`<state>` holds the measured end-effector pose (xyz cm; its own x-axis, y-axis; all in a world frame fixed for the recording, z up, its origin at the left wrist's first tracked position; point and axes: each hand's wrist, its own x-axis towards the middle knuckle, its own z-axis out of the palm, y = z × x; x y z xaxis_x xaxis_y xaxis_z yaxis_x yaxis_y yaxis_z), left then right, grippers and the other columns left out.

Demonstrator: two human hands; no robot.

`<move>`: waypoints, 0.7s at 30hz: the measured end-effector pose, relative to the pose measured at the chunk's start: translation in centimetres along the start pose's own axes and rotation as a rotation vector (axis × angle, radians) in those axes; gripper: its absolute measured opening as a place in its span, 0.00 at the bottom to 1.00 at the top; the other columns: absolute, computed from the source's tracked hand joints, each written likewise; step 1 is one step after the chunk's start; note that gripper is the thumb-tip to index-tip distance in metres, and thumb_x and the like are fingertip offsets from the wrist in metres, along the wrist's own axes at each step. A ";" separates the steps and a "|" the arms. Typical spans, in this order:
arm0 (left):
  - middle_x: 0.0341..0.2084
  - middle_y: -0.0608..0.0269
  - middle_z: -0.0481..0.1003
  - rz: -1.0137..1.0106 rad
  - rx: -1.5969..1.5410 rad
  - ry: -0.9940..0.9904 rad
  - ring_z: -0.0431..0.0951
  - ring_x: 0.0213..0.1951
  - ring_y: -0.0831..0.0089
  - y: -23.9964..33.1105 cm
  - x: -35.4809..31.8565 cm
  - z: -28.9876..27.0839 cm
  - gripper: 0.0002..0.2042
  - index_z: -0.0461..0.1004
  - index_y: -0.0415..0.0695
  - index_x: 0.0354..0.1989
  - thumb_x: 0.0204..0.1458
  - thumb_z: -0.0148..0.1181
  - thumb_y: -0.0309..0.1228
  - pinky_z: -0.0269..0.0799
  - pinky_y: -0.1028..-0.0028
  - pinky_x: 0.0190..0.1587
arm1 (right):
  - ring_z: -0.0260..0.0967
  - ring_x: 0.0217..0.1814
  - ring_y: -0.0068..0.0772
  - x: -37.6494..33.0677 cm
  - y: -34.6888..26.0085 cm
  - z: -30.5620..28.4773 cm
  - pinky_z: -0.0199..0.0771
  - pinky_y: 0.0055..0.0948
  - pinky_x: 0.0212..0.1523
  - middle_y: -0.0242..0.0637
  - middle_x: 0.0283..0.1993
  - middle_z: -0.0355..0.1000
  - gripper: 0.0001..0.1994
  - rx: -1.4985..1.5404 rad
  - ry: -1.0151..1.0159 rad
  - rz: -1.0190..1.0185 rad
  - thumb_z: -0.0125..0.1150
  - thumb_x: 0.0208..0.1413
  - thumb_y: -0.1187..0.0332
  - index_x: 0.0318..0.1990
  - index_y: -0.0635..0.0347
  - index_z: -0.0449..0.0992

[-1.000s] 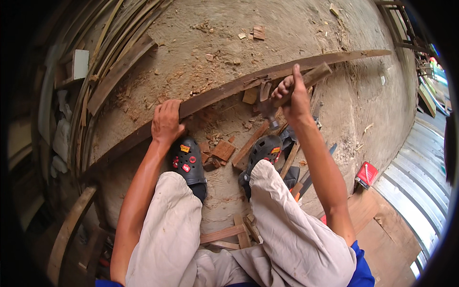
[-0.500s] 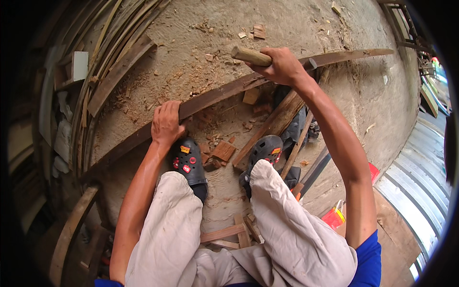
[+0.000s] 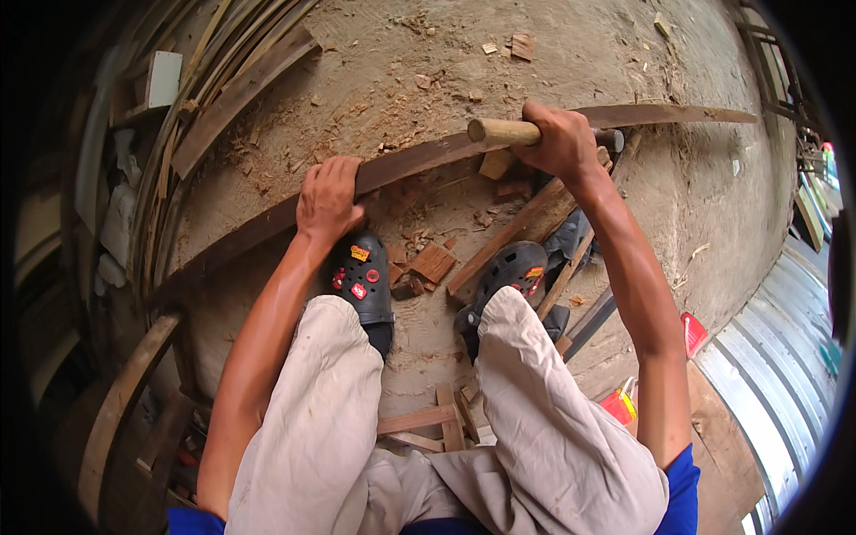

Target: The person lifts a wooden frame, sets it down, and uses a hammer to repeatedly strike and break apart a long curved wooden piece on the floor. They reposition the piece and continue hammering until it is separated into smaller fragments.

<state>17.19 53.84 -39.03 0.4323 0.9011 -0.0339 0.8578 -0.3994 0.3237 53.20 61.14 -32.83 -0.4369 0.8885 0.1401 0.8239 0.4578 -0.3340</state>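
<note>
A long dark wooden board (image 3: pixel 419 162) stretches across the floor in front of my feet, from the lower left to the upper right. My left hand (image 3: pixel 330 198) grips it left of its middle, fingers over the far edge. Over its right half, my right hand (image 3: pixel 563 143) is closed round a tool with a thick wooden handle (image 3: pixel 506 133). The handle's butt points left, and a rounded grey metal end (image 3: pixel 611 140) shows right of my fist. The tool's working part is hidden, so I cannot tell its exact kind. Under the board lies a thick wood block (image 3: pixel 522 236).
My feet in dark clogs (image 3: pixel 364 281) stand close behind the board. Reddish wood offcuts (image 3: pixel 432 262) lie between them, with chips scattered beyond. Long strips of wood (image 3: pixel 234 89) are stacked at the left. Corrugated metal sheet (image 3: pixel 771 357) and a red-yellow packet (image 3: pixel 620 406) are at the right.
My right hand and the tool have shifted right and slightly down in the picture, with more of the metal end showing. My left hand stays on the board; the whole view has shifted somewhat.
</note>
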 end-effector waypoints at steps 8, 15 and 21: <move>0.46 0.57 0.76 -0.012 0.020 -0.005 0.75 0.54 0.60 -0.1 -0.1 0.3 0.29 0.71 0.43 0.52 0.38 0.74 0.33 0.66 0.63 0.56 | 0.76 0.28 0.45 0.2 -0.1 0.4 0.75 0.41 0.27 0.36 0.25 0.74 0.14 -0.017 0.048 -0.052 0.72 0.39 0.62 0.27 0.52 0.70; 0.46 0.55 0.76 -0.009 0.011 0.000 0.75 0.53 0.59 -0.1 0.0 0.4 0.28 0.72 0.43 0.52 0.42 0.74 0.38 0.66 0.62 0.57 | 0.76 0.27 0.48 0.4 0.4 0.6 0.75 0.40 0.27 0.39 0.23 0.74 0.11 0.040 0.151 0.037 0.72 0.41 0.63 0.26 0.53 0.73; 0.47 0.58 0.75 -0.011 0.002 0.018 0.74 0.54 0.61 0.1 -0.2 0.4 0.32 0.70 0.43 0.52 0.31 0.72 0.26 0.66 0.63 0.57 | 0.74 0.26 0.52 0.8 1.6 -0.1 0.73 0.38 0.26 0.46 0.24 0.73 0.10 0.232 0.171 0.099 0.72 0.46 0.66 0.27 0.58 0.74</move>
<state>17.26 53.57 -39.38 0.4180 0.9082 -0.0206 0.8628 -0.3899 0.3219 54.18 62.58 -33.20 -0.2752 0.9299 0.2441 0.7466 0.3666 -0.5551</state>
